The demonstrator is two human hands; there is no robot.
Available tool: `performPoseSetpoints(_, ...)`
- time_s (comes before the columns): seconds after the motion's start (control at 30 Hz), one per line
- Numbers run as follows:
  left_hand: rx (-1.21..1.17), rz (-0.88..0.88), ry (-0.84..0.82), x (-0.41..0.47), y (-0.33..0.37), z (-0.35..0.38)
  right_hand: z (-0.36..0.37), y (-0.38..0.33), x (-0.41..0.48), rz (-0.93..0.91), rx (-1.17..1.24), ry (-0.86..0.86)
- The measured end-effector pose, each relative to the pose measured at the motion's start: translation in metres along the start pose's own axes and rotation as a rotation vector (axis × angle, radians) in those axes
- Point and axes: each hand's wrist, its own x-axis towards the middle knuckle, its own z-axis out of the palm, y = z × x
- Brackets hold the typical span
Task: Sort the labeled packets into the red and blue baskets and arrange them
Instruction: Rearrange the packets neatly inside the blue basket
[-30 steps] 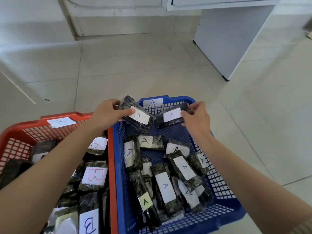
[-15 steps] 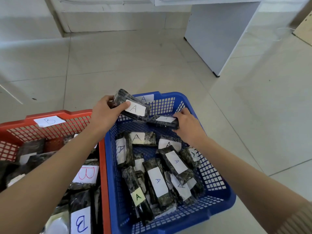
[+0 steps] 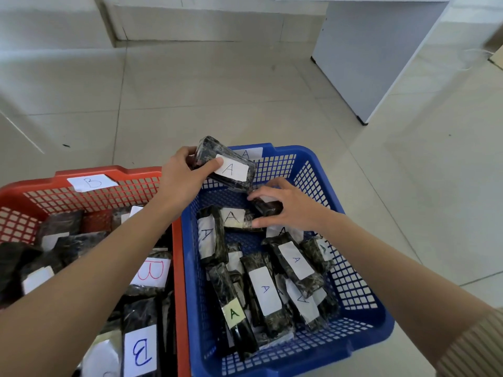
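Head view, taken left to right with the blue basket as landmark. Pressed against its left wall: red basket, paper tag marked B on the far rim, filled with dark B packets.

Over the blue basket's far-left corner: left hand, thumb on top and fingers wrapped beneath one end of an A-labelled packet, carried tilted in the air above the basket's far rim, clear of the pile.

Inside the blue basket, near its far wall: right hand, thumb and fingers curled round a second packet, low in the basket and just beside another A-marked one; its own label hidden under the hand. Nearer in the same basket: loose heap of A packets, crosswise and overlapping, not yet in rows.

Beyond the blue basket's far-right corner, well apart: white cabinet on pale tiles.

Handling, as a judgement: light, going by the easy one-handed hold; glossy clear wrap, probably slippery and a little yielding over a firmer dark filling; no sign of fragility. Best taken across the short width, near the middle or one end, thumb on the label face and fingers underneath, so as to keep the letter readable and lay each one flat beside its neighbours.
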Motion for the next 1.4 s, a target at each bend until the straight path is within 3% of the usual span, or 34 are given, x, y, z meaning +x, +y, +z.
performPoseSetpoints(0.2,0.0,0.011,-0.001,-0.001,0.0,0.0,0.007,0.003,-0.007,0.006,-0.145,-0.015)
performPoseSetpoints(0.37,0.026,0.026,0.014,0.0,-0.001,0.001,-0.009,0.006,-0.008,0.079,-0.214,0.153)
performPoseSetpoints(0.5,0.063,0.044,0.024,-0.002,-0.001,0.002,0.001,0.016,-0.014,0.132,-0.482,0.154)
performPoseSetpoints(0.57,0.066,0.048,0.031,-0.003,-0.001,0.002,0.008,0.018,-0.014,0.152,-0.442,0.143)
performPoseSetpoints(0.7,0.043,0.039,0.039,-0.004,0.0,0.003,0.01,0.011,-0.015,0.239,-0.073,0.134)
performPoseSetpoints(0.83,0.048,0.046,0.048,-0.005,0.0,0.003,0.009,0.008,-0.021,0.25,0.104,0.114)
performPoseSetpoints(0.9,0.059,0.054,0.049,-0.005,0.0,0.003,0.01,0.008,-0.022,0.263,0.067,0.17)
performPoseSetpoints(1.03,0.068,0.062,0.044,-0.006,0.0,0.002,0.023,0.005,-0.018,0.24,-0.244,0.338)
performPoseSetpoints(1.13,0.091,0.075,0.045,-0.008,0.0,0.003,0.034,0.007,-0.009,0.227,-0.392,0.341)
performPoseSetpoints(1.4,0.139,0.116,0.025,-0.01,0.0,0.003,0.027,0.017,-0.003,0.215,-0.33,0.319)
